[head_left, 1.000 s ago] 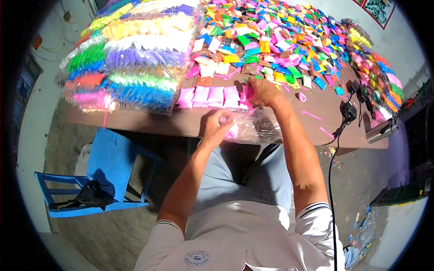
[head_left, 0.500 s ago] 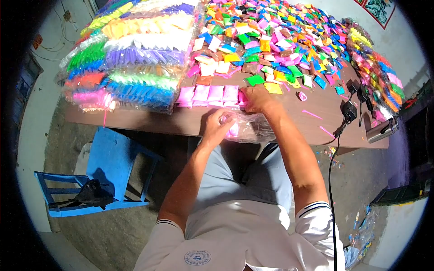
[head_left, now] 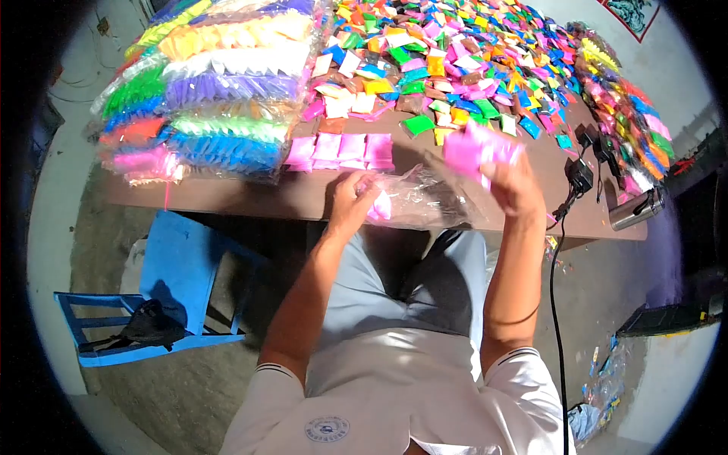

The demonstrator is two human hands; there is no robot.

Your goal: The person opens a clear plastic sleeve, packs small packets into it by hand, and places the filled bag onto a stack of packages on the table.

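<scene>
Table with a brown, smooth top point(head_left: 303, 196): spans the area beneath and beyond both hands. Heap of loose, small multicoloured packets point(head_left: 455, 57): far side of table, beyond both hands. Stack of clear plastic bags filled with colour-sorted packets point(head_left: 227, 91): left of and beyond the left hand. Blue chair point(head_left: 171, 265): lower left of the left hand, off the table. Clear bags of mixed-colour packets point(head_left: 622, 106): right of and beyond the right hand. Crumpled transparent plastic bag point(head_left: 436, 205): between the hands, at the table's near edge. Row of four flat pink packets point(head_left: 353, 150): just beyond the left hand, side by side.

Right hand point(head_left: 516, 186): raised, fingers closed around bright pink packets point(head_left: 478, 148); these are blurred, count cannot be told. Left hand point(head_left: 355, 199): fingers narrowed on the left end of the transparent bag; a small pink item point(head_left: 381, 207) shows at its fingertips. Silver cylindrical flask point(head_left: 635, 211): right of the right hand. Black adapters point(head_left: 580, 176): nearer to it, same side.
</scene>
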